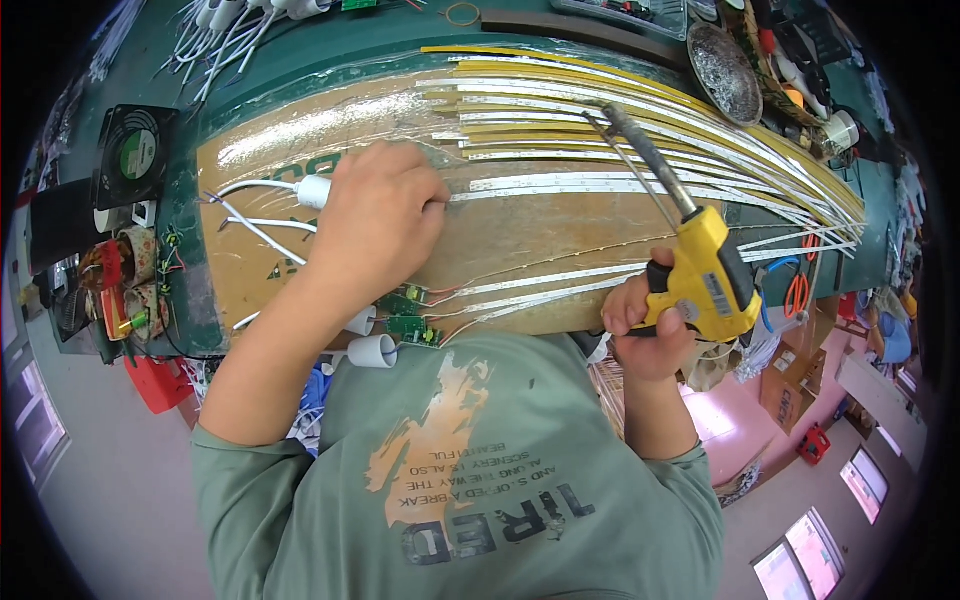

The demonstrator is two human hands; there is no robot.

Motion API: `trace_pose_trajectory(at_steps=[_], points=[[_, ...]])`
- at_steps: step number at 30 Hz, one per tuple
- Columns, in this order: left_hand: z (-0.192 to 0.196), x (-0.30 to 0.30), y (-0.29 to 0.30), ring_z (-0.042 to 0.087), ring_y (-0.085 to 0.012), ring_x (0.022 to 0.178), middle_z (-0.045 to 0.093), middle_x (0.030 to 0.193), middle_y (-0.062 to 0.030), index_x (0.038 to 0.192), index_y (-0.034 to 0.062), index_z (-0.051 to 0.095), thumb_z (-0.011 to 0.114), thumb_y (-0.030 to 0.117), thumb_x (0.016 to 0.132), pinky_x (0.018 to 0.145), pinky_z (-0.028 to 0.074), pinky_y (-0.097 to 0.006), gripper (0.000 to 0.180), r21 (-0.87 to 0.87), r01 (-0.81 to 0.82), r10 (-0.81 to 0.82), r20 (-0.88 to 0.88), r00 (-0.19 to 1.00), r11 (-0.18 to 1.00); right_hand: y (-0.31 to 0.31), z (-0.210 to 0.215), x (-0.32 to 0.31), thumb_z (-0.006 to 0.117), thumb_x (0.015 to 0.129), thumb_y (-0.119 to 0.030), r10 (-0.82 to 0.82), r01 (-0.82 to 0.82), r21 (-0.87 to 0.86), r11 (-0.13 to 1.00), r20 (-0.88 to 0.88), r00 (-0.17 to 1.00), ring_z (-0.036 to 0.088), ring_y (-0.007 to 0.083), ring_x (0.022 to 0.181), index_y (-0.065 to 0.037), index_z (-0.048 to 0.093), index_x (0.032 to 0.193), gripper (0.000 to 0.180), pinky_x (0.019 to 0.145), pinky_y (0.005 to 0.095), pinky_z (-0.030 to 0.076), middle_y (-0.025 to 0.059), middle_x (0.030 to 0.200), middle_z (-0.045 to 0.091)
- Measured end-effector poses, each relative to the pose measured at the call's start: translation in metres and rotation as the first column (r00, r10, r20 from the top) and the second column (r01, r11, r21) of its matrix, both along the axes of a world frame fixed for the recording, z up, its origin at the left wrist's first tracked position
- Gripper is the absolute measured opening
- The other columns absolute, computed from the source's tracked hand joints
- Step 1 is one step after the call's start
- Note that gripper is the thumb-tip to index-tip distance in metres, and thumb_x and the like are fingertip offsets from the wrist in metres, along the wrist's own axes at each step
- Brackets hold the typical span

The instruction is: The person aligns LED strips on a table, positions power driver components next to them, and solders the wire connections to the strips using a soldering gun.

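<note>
My right hand (650,325) grips a yellow soldering gun (716,270) by its handle. The gun's long metal barrel and thin feed tube point up and away over the strips. My left hand (388,215) is closed over the board (530,240), fingers curled down. The end of a white LED strip (560,184) reaches its fingertips. What the fingers pinch is hidden beneath them. Left of the knuckles lies a white lamp cap (313,191) with a white cable. Below the left wrist, small green circuit boards (408,328) are wired to other strips, with another white cap (372,351) at the near edge.
Several white and yellow strips (640,110) fan out across the far right. A black fan (137,155) stands at the left. At the back are a dark metal bar (580,35) and a round metal dish (724,74). Orange-handled scissors (797,294) lie at the right.
</note>
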State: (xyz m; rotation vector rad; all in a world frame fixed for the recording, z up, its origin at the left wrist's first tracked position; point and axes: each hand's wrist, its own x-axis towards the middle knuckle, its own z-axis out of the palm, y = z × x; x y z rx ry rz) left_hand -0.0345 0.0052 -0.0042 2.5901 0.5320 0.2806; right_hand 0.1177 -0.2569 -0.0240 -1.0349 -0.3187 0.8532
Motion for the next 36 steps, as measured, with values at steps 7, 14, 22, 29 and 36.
trace_pose_trajectory(at_steps=[7, 14, 22, 29, 36], points=[[0.002, -0.002, -0.001, 0.061, -0.0303, 0.089, 0.064, 0.087, -0.0081, 0.078, 0.0042, 0.069, 0.067, 0.008, 0.075, 0.081, 0.047, -0.042, 0.005, 0.023, -0.002, 0.003, -0.008, 1.0, 1.0, 0.0, -0.003, -0.006, 0.078, 0.082, -0.03, 0.042, -0.042, -0.003, 0.999, -0.079, 0.996, 0.051, 0.016, 0.062, 0.002, 0.042, 0.138, 0.074, 0.055, 0.0309, 0.045, 0.0057, 0.071, 0.051], [0.011, -0.004, -0.002, 0.06, -0.0316, 0.092, 0.064, 0.09, -0.0088, 0.087, 0.0055, 0.069, 0.07, 0.012, 0.077, 0.083, 0.047, -0.042, 0.011, 0.049, 0.011, -0.012, 0.013, 1.0, 0.999, -0.001, -0.009, -0.005, 0.074, 0.083, -0.035, 0.062, -0.062, -0.004, 0.998, 0.014, 0.998, 0.051, 0.0166, 0.059, 0.0, 0.045, 0.137, 0.071, 0.053, 0.032, 0.045, 0.0034, 0.07, 0.05], [0.018, -0.026, -0.009, 0.059, -0.0327, 0.089, 0.063, 0.088, -0.0099, 0.091, 0.0067, 0.068, 0.071, 0.016, 0.081, 0.078, 0.047, -0.045, 0.014, -0.054, 0.199, -0.206, -0.175, 0.963, 0.978, -0.001, -0.009, -0.005, 0.075, 0.084, -0.039, 0.074, -0.073, -0.02, 0.997, 0.05, 0.996, 0.051, 0.0161, 0.06, -0.001, 0.043, 0.137, 0.073, 0.054, 0.0318, 0.046, 0.0024, 0.072, 0.05], [0.031, -0.019, -0.012, 0.059, -0.0335, 0.094, 0.063, 0.096, -0.0112, 0.1, 0.0082, 0.067, 0.068, 0.017, 0.084, 0.081, 0.048, -0.044, 0.018, -0.233, 0.267, -0.304, -0.142, 0.942, 0.935, -0.001, -0.007, -0.01, 0.081, 0.079, -0.039, 0.043, -0.043, -0.023, 0.999, -0.009, 0.999, 0.048, 0.0144, 0.061, -0.001, 0.044, 0.138, 0.079, 0.055, 0.0302, 0.042, 0.0026, 0.072, 0.051], [0.022, -0.003, -0.014, 0.059, -0.0322, 0.098, 0.06, 0.109, -0.0101, 0.119, 0.0127, 0.066, 0.069, 0.02, 0.085, 0.083, 0.047, -0.042, 0.035, 0.103, 0.226, -0.208, -0.162, 0.965, 0.969, -0.004, -0.014, -0.008, 0.075, 0.085, -0.038, 0.08, -0.081, 0.03, 0.996, 0.022, 0.997, 0.051, 0.0147, 0.061, -0.001, 0.042, 0.138, 0.073, 0.054, 0.0309, 0.045, 0.0014, 0.071, 0.05]])
